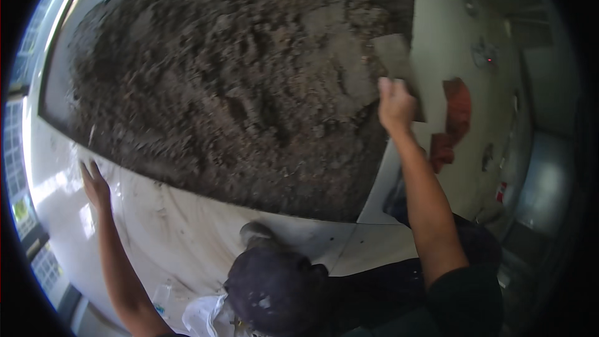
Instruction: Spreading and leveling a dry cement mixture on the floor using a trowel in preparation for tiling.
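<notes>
A wide bed of rough, dark brown mortar or soil (249, 100) fills the middle. At its right edge my right hand (397, 103) is closed around a flat, grey-brown rectangular trowel (393, 56); my fist hides its handle. The trowel's blade lies over the edge of the bed, next to a smoother patch of the material. On the left, my left hand (95, 184) is open, its fingers stretched out and resting on the glossy white floor tile (150, 212) near the bed's left corner.
Reddish brick pieces (457, 109) lie on the pale floor to the right. My bent, dark-clothed knee (274, 287) is at the bottom centre. Beside it are a white plastic bag (204, 315) and a clear bottle (162, 296). A bright window (19, 144) lines the left side.
</notes>
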The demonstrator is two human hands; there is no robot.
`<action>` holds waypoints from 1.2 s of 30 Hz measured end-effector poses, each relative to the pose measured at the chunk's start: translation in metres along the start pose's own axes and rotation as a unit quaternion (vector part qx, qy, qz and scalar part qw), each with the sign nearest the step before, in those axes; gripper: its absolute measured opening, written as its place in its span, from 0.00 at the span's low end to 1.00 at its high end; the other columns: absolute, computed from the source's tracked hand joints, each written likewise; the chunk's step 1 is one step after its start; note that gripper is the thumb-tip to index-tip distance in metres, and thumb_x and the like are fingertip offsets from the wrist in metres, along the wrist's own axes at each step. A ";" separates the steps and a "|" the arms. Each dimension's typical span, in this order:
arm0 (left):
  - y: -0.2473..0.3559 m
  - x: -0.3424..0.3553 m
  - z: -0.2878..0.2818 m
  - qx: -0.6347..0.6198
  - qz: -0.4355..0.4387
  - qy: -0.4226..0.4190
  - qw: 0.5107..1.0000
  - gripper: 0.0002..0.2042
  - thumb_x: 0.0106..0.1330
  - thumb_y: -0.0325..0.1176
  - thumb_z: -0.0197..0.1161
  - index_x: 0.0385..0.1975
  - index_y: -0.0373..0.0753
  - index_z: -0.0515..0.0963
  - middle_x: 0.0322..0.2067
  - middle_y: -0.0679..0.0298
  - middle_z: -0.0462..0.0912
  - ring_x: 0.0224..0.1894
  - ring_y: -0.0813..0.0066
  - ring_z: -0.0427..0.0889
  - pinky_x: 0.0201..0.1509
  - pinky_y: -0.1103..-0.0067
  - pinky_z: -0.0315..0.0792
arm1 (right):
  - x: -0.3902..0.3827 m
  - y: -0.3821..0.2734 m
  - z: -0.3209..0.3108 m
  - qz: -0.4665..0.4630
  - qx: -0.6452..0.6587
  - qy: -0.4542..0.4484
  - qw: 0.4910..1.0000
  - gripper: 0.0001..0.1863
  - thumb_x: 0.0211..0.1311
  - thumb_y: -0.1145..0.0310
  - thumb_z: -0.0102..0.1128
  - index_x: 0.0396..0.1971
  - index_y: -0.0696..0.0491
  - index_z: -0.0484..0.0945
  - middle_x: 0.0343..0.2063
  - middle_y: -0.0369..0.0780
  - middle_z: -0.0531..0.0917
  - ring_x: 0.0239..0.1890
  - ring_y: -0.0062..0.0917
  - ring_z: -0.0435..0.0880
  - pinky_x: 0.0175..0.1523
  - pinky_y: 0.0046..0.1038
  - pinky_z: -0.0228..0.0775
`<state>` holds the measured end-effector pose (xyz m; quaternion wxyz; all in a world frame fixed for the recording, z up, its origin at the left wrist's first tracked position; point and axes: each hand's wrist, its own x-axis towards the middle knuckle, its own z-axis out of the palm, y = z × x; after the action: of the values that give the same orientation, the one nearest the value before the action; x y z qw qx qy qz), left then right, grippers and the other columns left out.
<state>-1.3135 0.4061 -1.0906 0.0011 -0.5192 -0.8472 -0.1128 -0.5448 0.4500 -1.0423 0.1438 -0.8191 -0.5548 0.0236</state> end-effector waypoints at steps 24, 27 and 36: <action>0.148 -0.328 0.047 -0.016 -0.103 -0.031 0.994 0.34 0.75 0.50 0.42 0.68 0.24 0.55 0.71 0.40 0.52 0.74 0.46 0.47 0.77 0.61 0.38 | -0.148 -0.160 0.068 -0.092 0.244 -0.351 0.899 0.32 0.69 0.42 0.47 0.27 0.60 0.76 0.26 0.57 0.81 0.36 0.55 0.81 0.40 0.48 0.72; 0.147 -0.329 0.043 -0.023 -0.120 -0.039 0.992 0.36 0.74 0.53 0.40 0.68 0.24 0.54 0.71 0.41 0.52 0.74 0.46 0.46 0.77 0.61 0.37 | -0.142 -0.167 0.056 -0.074 0.240 -0.337 0.907 0.31 0.69 0.42 0.47 0.26 0.59 0.77 0.24 0.56 0.81 0.34 0.55 0.82 0.38 0.48 0.73; 0.147 -0.329 0.047 -0.043 -0.113 -0.049 0.991 0.34 0.74 0.49 0.40 0.68 0.23 0.53 0.70 0.39 0.52 0.75 0.46 0.45 0.77 0.60 0.36 | -0.192 -0.249 0.072 -0.183 0.151 -0.392 0.889 0.30 0.68 0.40 0.46 0.30 0.56 0.77 0.26 0.56 0.83 0.34 0.54 0.83 0.40 0.51 0.74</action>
<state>-1.0269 0.1903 -1.1479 -0.0757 -0.4245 -0.8939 -0.1227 -0.8569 0.3750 -1.0694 0.0386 -0.5958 -0.6958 0.3992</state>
